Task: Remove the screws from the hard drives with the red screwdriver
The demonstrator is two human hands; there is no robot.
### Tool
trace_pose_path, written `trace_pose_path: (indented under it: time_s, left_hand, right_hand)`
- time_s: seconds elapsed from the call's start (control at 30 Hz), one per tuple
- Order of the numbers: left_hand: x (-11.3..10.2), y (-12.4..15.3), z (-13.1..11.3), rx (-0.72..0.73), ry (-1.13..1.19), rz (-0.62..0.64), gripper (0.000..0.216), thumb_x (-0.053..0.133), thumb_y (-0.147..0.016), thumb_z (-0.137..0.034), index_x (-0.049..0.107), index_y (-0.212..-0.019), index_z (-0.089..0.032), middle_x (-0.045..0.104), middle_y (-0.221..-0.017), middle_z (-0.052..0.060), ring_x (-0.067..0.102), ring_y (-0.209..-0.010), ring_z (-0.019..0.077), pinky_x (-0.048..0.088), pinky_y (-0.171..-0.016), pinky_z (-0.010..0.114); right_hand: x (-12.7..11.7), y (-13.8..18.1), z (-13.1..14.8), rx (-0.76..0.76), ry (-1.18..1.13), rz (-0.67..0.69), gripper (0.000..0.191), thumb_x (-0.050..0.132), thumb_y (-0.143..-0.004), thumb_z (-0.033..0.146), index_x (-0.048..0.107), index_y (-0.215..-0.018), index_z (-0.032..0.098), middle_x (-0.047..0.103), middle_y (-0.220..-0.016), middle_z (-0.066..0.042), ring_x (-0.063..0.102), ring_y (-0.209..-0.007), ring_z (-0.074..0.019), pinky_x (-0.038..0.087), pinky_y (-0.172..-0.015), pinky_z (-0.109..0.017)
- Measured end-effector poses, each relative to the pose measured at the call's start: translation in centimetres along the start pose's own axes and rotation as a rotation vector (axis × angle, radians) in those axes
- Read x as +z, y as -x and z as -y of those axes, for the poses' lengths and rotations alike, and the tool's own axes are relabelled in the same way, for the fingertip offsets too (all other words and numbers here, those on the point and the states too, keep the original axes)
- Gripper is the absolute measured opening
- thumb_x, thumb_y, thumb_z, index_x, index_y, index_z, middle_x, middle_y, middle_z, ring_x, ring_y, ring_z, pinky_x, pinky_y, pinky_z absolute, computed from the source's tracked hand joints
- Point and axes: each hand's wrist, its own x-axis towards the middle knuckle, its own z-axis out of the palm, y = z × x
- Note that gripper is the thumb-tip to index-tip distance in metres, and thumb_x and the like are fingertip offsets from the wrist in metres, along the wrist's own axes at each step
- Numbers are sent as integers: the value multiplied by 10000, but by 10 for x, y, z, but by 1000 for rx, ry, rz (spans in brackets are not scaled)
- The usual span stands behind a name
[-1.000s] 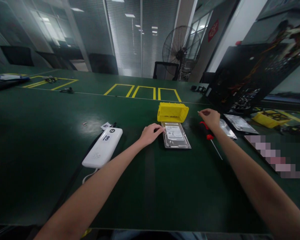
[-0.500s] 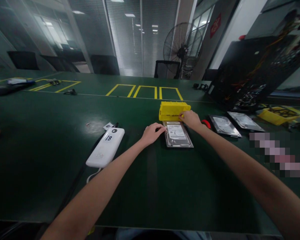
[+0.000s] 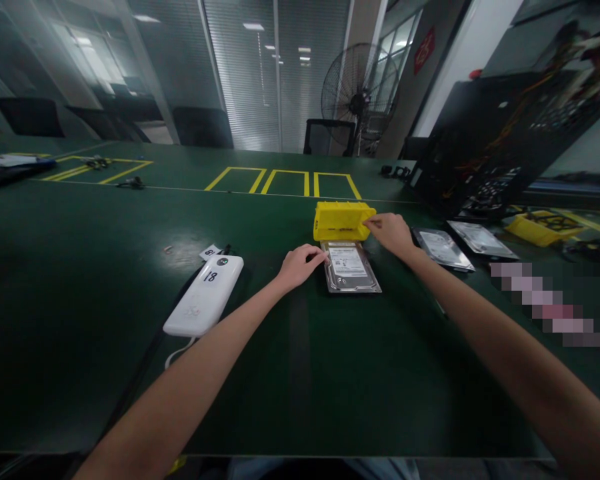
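A silver hard drive [image 3: 349,270] with a white label lies flat on the green table, its far end against a yellow plastic bin [image 3: 337,223] whose open side faces me. My left hand [image 3: 300,265] is closed, thumb and fingertips pinched together at the drive's left edge. At the bin's right front side, my right hand [image 3: 393,233] has its fingertips pressed together. Whatever these fingertips hold, if anything, is too small to make out.
A white power bank [image 3: 205,297] marked 18, with a cable, lies at left. Two more hard drives [image 3: 444,249] lie at right, before a black computer case [image 3: 495,140] and another yellow bin [image 3: 543,228]. Yellow tape outlines [image 3: 285,172] mark the table's far part.
My right hand has moved slightly right, from the bin's front to its right side. My left hand stays at the drive's edge. The view has shifted a little; another person's hand at far left has gone.
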Motion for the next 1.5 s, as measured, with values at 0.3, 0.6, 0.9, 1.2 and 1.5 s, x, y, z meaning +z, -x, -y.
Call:
trace_pose_path:
  time_s: [0.3, 0.6, 0.9, 1.2, 1.5]
  left_hand:
    - [2, -1, 1, 24, 31, -47, 277, 457, -915, -355, 670, -809, -212, 635, -957, 20, 589, -952, 188, 444, -869, 326]
    - [7, -13, 15, -106, 147, -352, 173, 564, -862, -246, 525, -1001, -151, 515, -1089, 93, 581, -902, 166, 504, -743, 294]
    - [4, -51, 27, -66, 14, -381, 219, 576, -851, -193, 462, -1037, -170, 549, -1113, 94, 563, -1019, 199, 500, -852, 356]
    - [4, -48, 29, 1, -39, -354, 79, 538, -876, -211, 469, -891, -175, 599, -981, 65, 591, -886, 174, 515, -718, 300]
    - [7, -52, 33, 5, -63, -353, 83, 533, -872, -168, 451, -883, -175, 591, -950, 60, 580, -868, 171, 502, -720, 301]
  right_hand:
    - [-1, 0, 16, -75, -71, -259, 363, 377, -920, 394, 641, -1026, 167, 646, -963, -106, 602, -897, -216, 442, -755, -311]
    - [17, -14, -7, -229, -248, -328, 369, 539, -762, 195, 483, -1125, 173, 542, -1131, -117, 542, -1018, -252, 468, -847, -383]
    - [7, -10, 2, -293, -255, -253, 280, 458, -831, 156, 519, -1105, 165, 517, -1146, -97, 550, -1003, -192, 472, -836, -291]
    - [-17, 11, 32, -342, -78, -170, 334, 379, -923, 288, 542, -1156, 112, 520, -1188, -164, 436, -1142, -269, 359, -959, -397]
    - [2, -5, 69, -303, 47, 132, 362, 378, -932, 259, 625, -1175, 154, 667, -1071, -147, 632, -884, -249, 452, -714, -345]
